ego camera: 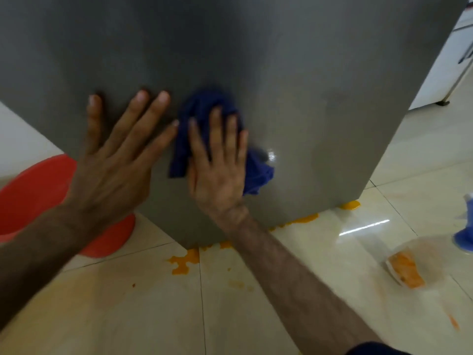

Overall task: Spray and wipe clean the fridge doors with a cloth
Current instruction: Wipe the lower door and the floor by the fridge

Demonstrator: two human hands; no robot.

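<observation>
Low on grey fridge door (281, 73): right hand (220, 172) flat, fingers extended, pressing blue cloth (199, 108) against panel. Left hand (112, 162) just beside cloth, open, palm flat on door, fingers spread. Below door's bottom edge: orange spill (183, 262) on tiled floor (256, 303). Red basin (33, 190) left of door; spray bottle (467, 226), blurred, far right.

The right hand (217, 165) presses a blue cloth (202, 108) flat against the grey fridge door (294, 73). The left hand (115, 160) lies flat beside it, fingers spread. Orange liquid (183, 261), perhaps juice, pools on the tiles (256, 316) below.
</observation>
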